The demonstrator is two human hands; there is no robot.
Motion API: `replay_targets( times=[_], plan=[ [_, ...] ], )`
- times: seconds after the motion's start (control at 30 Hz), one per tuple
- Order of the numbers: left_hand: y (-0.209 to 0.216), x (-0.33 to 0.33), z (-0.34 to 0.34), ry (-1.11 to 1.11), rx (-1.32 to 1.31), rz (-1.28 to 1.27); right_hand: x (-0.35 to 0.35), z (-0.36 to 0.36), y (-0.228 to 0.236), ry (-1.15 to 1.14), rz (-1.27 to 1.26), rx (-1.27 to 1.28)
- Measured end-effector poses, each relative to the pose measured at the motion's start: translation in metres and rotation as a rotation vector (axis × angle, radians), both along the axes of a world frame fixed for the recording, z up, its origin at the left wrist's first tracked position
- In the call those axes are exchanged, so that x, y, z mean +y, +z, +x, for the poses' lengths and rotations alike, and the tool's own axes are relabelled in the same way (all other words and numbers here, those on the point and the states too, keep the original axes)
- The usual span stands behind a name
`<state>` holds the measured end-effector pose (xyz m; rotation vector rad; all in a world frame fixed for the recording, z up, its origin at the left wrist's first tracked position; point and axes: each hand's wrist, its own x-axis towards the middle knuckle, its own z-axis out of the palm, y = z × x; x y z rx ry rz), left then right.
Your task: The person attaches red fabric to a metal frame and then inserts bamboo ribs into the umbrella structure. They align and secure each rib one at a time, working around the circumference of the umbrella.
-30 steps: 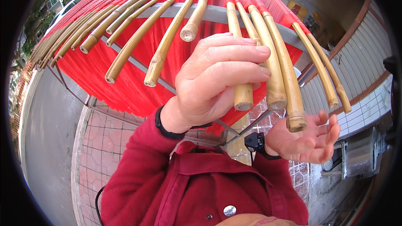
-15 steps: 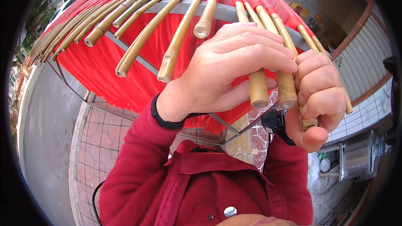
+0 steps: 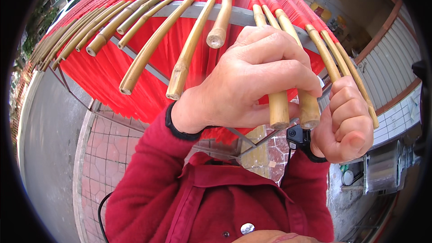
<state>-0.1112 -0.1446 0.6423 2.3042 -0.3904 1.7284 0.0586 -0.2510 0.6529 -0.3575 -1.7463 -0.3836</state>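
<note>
My left hand (image 3: 256, 74) is closed around the bare ends of two bamboo poles, a thinner one (image 3: 279, 110) and a thicker one (image 3: 308, 110). To its right, my right hand (image 3: 344, 123) makes a fist around another bamboo pole (image 3: 325, 56), whose end is hidden inside the fingers. Red stringy material (image 3: 184, 27) is looped over the poles in close rows and hangs below them in a dense curtain. A grey metal rail (image 3: 243, 15) runs crosswise under the poles.
Several more bamboo pole ends (image 3: 139, 69) jut toward me on the left. Two poles (image 3: 360, 87) lie just right of my right hand. Reddish paving (image 3: 108, 148) and a grey road (image 3: 49, 153) are below left. A corrugated wall panel (image 3: 389, 63) stands at right.
My right hand has moved right and slightly down with its pole, away from my left hand. The two poles in my left hand now reach slightly nearer to me.
</note>
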Motion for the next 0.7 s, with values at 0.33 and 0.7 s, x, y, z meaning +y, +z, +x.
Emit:
replay_targets(
  times=[0.33, 0.7],
  plan=[
    [-0.004, 0.002, 0.003, 0.007, -0.020, -0.034, 0.011, -0.014, -0.008, -0.058, 0.095, 0.128],
    [-0.007, 0.003, 0.004, 0.000, -0.032, -0.033, 0.013, -0.020, -0.009, -0.106, 0.085, 0.128]
  ],
)
